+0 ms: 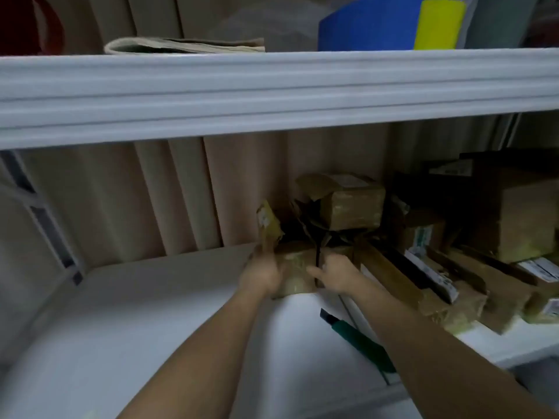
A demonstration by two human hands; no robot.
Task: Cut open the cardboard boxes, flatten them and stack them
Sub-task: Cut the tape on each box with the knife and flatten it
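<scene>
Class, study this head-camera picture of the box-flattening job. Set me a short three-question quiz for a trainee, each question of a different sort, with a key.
1. True or false: both hands are on the small taped box on the lower shelf.
2. Multiple choice: the green-handled cutter lies (a) in the right hand, (b) on the shelf under the right forearm, (c) on the upper shelf.
3. Fill in: the other cardboard boxes are piled to the ____ of the hands.

Key: 1 true, left hand and right hand both touch it; 2 b; 3 right.
</scene>
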